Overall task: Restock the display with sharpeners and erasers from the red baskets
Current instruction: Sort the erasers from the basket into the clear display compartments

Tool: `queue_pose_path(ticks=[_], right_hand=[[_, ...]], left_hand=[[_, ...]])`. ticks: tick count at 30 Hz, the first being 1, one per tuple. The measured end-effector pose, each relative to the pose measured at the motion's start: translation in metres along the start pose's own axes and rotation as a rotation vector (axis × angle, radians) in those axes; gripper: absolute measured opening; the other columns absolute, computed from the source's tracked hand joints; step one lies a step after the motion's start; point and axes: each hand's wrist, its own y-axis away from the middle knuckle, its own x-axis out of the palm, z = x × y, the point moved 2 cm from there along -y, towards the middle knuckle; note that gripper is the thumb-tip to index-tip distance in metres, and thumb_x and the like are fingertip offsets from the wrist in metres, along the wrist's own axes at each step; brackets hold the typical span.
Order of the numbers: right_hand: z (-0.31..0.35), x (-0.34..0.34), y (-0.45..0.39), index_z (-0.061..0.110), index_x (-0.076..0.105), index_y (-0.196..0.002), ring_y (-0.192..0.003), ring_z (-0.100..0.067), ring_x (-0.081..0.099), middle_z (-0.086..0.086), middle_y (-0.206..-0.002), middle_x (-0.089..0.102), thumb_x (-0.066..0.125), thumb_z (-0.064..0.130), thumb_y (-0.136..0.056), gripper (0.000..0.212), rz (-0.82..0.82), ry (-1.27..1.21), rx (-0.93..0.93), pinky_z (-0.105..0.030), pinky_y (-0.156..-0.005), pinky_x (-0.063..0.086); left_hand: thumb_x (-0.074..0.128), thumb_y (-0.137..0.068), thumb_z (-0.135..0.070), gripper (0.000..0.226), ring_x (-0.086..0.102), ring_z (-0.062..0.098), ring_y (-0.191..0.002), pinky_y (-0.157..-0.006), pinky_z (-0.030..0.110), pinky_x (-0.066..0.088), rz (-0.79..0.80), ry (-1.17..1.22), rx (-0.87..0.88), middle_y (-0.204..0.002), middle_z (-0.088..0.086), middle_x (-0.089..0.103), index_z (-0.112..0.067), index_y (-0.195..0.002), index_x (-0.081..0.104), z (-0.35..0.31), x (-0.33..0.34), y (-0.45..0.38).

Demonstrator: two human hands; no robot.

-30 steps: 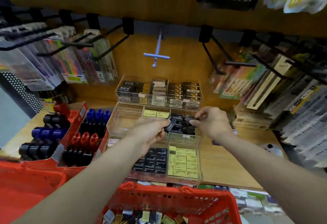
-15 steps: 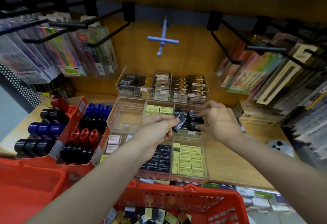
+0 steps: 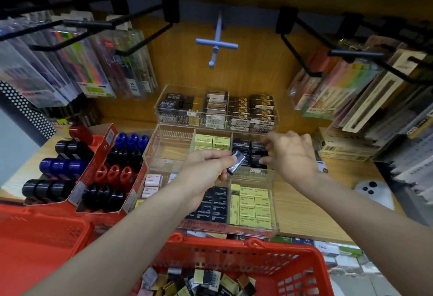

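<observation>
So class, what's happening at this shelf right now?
A person is restocking clear trays of erasers. The left hand pinches a black eraser above the middle tray, while the right hand reaches into the compartment of black erasers. A red basket of loose erasers sits below.

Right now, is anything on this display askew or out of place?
Mostly tidy. The middle tray has its left compartment bare, while its neighbours hold yellow erasers and black erasers. The left hand holds one black eraser tilted, not yet placed. A white phone lies on the shelf, not stock.
</observation>
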Motion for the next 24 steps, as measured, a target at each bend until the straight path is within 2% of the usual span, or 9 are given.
queue_pose_path(ticks=[4, 6, 8, 10, 12, 16, 19, 22, 24], right_hand=[[0.002, 0.002, 0.002, 0.036, 0.065, -0.111, -0.110, -0.018, 0.051, 0.010, -0.116, 0.064, 0.072, 0.051, -0.080, 0.036, 0.035, -0.028, 0.012, -0.037, -0.085, 0.029], [-0.003, -0.003, 0.009, 0.032, 0.065, -0.115, -0.108, -0.015, 0.053, 0.009, -0.116, 0.059, 0.077, 0.045, -0.078, 0.041, 0.005, -0.232, -0.040, -0.035, -0.091, 0.038], [-0.010, -0.015, 0.018, 0.030, 0.063, -0.122, -0.098, -0.004, 0.055, 0.011, -0.115, 0.054, 0.079, 0.032, -0.079, 0.046, -0.007, -0.492, -0.143, -0.025, -0.089, 0.048], [-0.013, -0.030, 0.029, 0.034, 0.059, -0.128, -0.093, 0.002, 0.061, 0.015, -0.120, 0.054, 0.082, 0.028, -0.075, 0.058, 0.089, -0.702, -0.236, -0.014, -0.080, 0.053], [-0.011, -0.043, 0.040, 0.034, 0.061, -0.128, -0.092, 0.002, 0.066, 0.018, -0.123, 0.055, 0.084, 0.028, -0.067, 0.065, 0.191, -0.827, -0.316, -0.013, -0.076, 0.055], [-0.009, -0.052, 0.050, 0.028, 0.072, -0.106, -0.080, 0.004, 0.067, 0.015, -0.100, 0.066, 0.086, 0.022, -0.070, 0.039, 0.006, -0.759, -0.336, -0.005, -0.073, 0.050], [-0.014, -0.051, 0.042, 0.023, 0.073, -0.106, -0.076, 0.000, 0.062, 0.011, -0.097, 0.064, 0.083, 0.031, -0.074, 0.034, -0.061, -0.544, -0.169, -0.003, -0.071, 0.044], [-0.017, -0.046, 0.031, 0.025, 0.071, -0.112, -0.088, -0.010, 0.052, 0.005, -0.102, 0.056, 0.081, 0.037, -0.077, 0.039, 0.038, -0.343, -0.024, -0.023, -0.080, 0.045], [-0.012, -0.045, 0.024, 0.024, 0.070, -0.114, -0.087, -0.014, 0.054, 0.004, -0.095, 0.057, 0.081, 0.035, -0.078, 0.039, 0.143, -0.299, 0.029, -0.026, -0.075, 0.044]], left_hand=[[0.076, -0.084, -0.012, 0.016, 0.057, 0.008, -0.059, -0.071, 0.024, 0.056, -0.006, -0.017, 0.010, -0.077, 0.003, 0.065, -0.012, -0.100, 0.073, -0.001, 0.001, 0.000], [0.077, -0.083, -0.011, 0.017, 0.057, 0.009, -0.060, -0.074, 0.026, 0.056, -0.006, -0.026, 0.012, -0.079, 0.004, 0.066, -0.011, -0.100, 0.072, -0.004, 0.005, 0.003], [0.076, -0.084, -0.011, 0.016, 0.057, 0.011, -0.062, -0.078, 0.030, 0.057, 0.012, -0.064, 0.026, -0.084, 0.005, 0.069, -0.010, -0.099, 0.072, -0.009, 0.010, 0.005], [0.076, -0.084, -0.011, 0.016, 0.058, 0.012, -0.066, -0.077, 0.033, 0.058, 0.038, -0.154, 0.044, -0.084, 0.004, 0.071, -0.012, -0.099, 0.073, -0.017, 0.015, 0.007], [0.078, -0.081, -0.014, 0.015, 0.059, 0.012, -0.066, -0.068, 0.027, 0.056, 0.072, -0.256, 0.068, -0.079, 0.001, 0.072, -0.015, -0.096, 0.074, -0.026, 0.021, 0.010], [0.080, -0.080, -0.017, 0.011, 0.059, 0.012, -0.069, -0.065, 0.023, 0.051, 0.126, -0.315, 0.091, -0.088, 0.002, 0.073, -0.019, -0.089, 0.075, -0.039, 0.033, 0.015], [0.078, -0.080, -0.034, 0.025, 0.053, 0.015, -0.072, -0.069, 0.027, 0.052, -0.004, -0.206, 0.022, -0.096, 0.003, 0.068, -0.017, -0.097, 0.071, -0.043, 0.029, 0.012], [0.068, -0.088, -0.032, 0.032, 0.042, 0.011, -0.070, -0.059, 0.021, 0.043, -0.070, 0.027, -0.098, -0.092, 0.005, 0.053, -0.011, -0.110, 0.061, -0.043, 0.019, 0.008], [0.061, -0.092, -0.020, 0.023, 0.040, 0.012, -0.073, -0.059, 0.023, 0.041, -0.050, 0.153, -0.126, -0.099, 0.007, 0.048, -0.011, -0.113, 0.058, -0.041, 0.013, 0.006]])
